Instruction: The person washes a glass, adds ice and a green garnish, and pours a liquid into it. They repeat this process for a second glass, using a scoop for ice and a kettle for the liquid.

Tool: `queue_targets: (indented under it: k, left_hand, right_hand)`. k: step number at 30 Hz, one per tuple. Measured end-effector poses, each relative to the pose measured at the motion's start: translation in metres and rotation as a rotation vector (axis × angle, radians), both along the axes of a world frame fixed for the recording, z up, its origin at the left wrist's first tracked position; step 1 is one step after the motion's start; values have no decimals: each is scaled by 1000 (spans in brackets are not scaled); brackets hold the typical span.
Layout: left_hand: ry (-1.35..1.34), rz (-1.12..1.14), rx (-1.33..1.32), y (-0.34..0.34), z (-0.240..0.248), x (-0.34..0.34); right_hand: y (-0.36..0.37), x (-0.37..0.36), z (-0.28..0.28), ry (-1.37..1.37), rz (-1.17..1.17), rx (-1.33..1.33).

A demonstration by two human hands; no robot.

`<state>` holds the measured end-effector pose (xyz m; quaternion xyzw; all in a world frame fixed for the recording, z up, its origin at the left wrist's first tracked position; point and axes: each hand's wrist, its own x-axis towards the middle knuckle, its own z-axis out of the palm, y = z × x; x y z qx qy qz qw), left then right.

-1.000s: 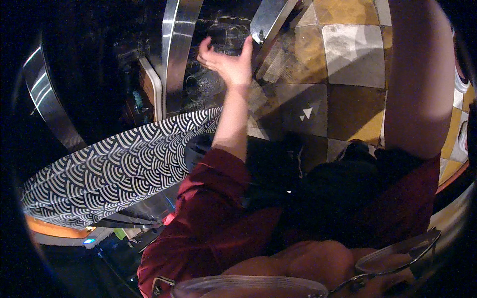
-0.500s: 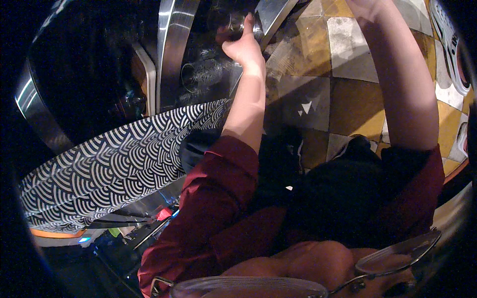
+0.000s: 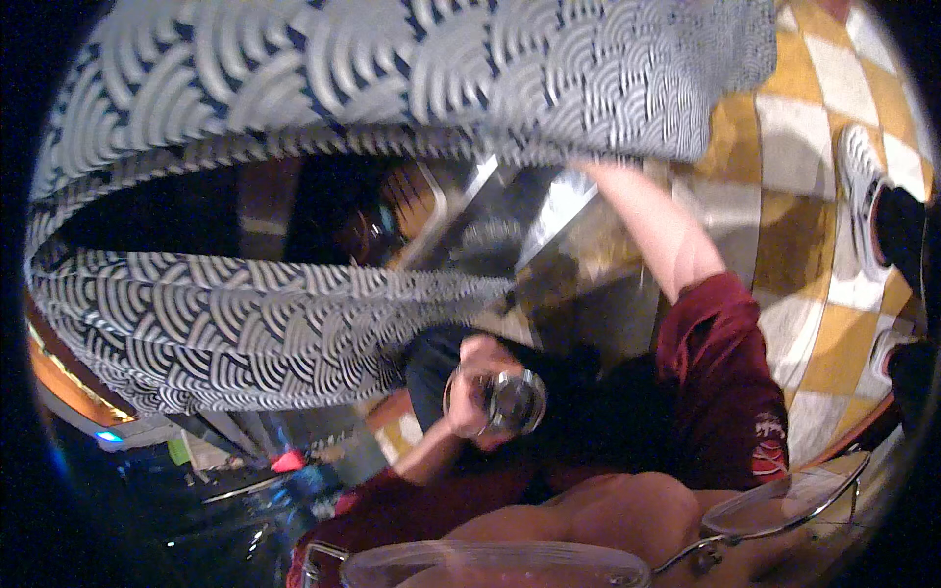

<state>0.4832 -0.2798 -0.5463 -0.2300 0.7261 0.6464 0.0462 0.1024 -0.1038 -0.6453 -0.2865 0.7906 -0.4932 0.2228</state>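
Close to my body, my left hand is wrapped round a clear drinking glass, its round end facing up toward me. My bare right forearm stretches away to the edge of a hanging cloth with a black-and-white wave pattern. That cloth hides my right hand, so its fingers do not show. Between this cloth and a nearer panel of the same pattern is a dark gap with steel surfaces.
A brown board with a pale rim lies in the gap. Yellow and white checkered floor tiles spread to the right, where another person's pale striped shoe stands. At lower left are a small red item and dark clutter.
My left hand has drawn back from the steel-edged space to my body, now with the glass. My right arm has swung leftward to the cloth. The far patterned cloth has come into view.
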Motion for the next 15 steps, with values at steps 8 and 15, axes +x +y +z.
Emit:
queue_targets:
  k: [8, 15]
  left_hand:
    - [555, -512, 1089, 56, -48, -47]
    - [-272, -703, 1132, 120, 70, -25]
  right_hand:
    - [-7, 40, -13, -40, 23, 197]
    - [129, 192, 43, -146, -171, 297]
